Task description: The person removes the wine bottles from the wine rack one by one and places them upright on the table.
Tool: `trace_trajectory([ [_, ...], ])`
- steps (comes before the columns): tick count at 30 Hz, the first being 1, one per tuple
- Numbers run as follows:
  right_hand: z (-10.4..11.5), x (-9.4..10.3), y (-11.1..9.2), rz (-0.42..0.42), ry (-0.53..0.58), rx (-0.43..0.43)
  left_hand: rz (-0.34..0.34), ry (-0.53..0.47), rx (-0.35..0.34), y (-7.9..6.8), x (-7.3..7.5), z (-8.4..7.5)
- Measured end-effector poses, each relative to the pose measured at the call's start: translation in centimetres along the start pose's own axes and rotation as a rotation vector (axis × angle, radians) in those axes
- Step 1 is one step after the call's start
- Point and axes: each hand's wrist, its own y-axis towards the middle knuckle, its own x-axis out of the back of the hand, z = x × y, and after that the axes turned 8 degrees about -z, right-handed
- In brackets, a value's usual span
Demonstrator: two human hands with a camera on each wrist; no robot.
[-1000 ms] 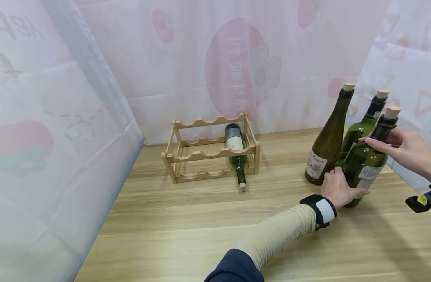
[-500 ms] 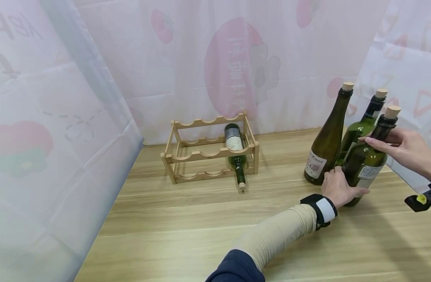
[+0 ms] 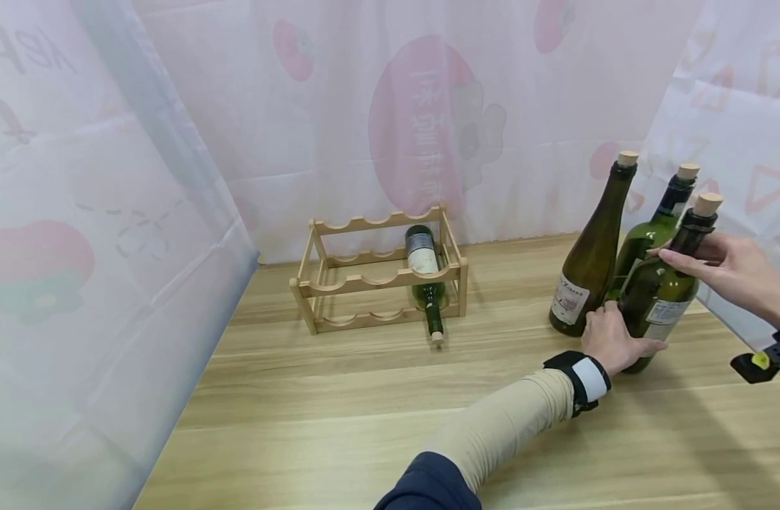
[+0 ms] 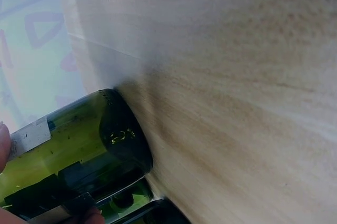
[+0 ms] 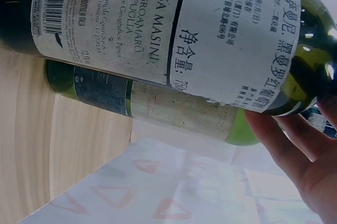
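Observation:
On the right side of the head view, both hands are on a dark green wine bottle [image 3: 659,294] with a cork and a white back label. My left hand [image 3: 611,341] grips it low on the body, thumb across the front. The fingers and thumb of my right hand [image 3: 730,265] hold it at the shoulder, just under the neck. The right wrist view shows its label [image 5: 142,29] close up, with a fingertip over it. Tight beside it stand a taller brown-green bottle [image 3: 586,273] and, partly hidden behind, another green bottle [image 3: 654,230], both corked.
A low two-tier wooden wine rack [image 3: 360,281] stands left of the bottles near the back curtain [image 3: 338,142]. One corked bottle [image 3: 423,256] lies in its lower right slot, neck toward the front. Hanging cloth also bounds the wooden table [image 3: 338,404] at left and right.

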Motion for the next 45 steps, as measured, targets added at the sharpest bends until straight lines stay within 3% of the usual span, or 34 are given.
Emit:
trace_trajectory([
  [22,0.1,0.1,-0.2,-0.043,-0.011,0.001,0.010,0.015,-0.016,0.3,0.0,0.0],
  [30,0.1,-0.3,-1.0,-0.126,-0.040,0.105,0.019,-0.025,-0.023,0.1,-0.3,0.2],
  [38,0.6,-0.5,-2.5,-0.150,-0.239,0.158,0.050,-0.040,-0.057,-0.2,0.1,0.8],
  [45,1.3,0.2,-3.5,-0.176,-0.300,0.129,0.079,-0.117,-0.078,-0.5,1.0,1.6],
])
